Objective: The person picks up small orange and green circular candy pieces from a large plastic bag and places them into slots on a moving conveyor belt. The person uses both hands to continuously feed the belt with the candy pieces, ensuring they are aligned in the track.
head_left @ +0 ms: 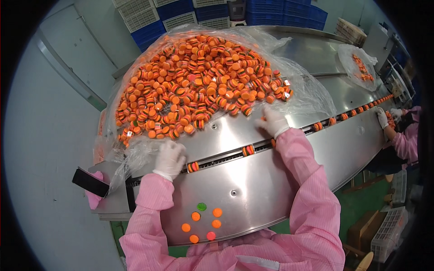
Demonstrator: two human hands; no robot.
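Note:
A large heap of burger-shaped gummy candies (194, 86), orange with red and green layers, lies on clear plastic sheeting (307, 90) on the steel table (253, 185). My gloved left hand (170, 159) is beside the near end of the conveyor channel (221, 159), against the crumpled plastic, its fingers curled; what they hold, if anything, is hidden. At the heap's near right edge is my gloved right hand (275, 123), its fingertips closed around a bit of orange candy. Layered candies (247, 150) stand on edge, spaced along the channel.
Several loose orange, green and red discs (217, 223) lie near the table's front edge. A black phone (91, 181) leans at the left end. At the right, another person's gloved hand (383, 118) works by the channel. Blue and white crates (181, 20) are stacked behind.

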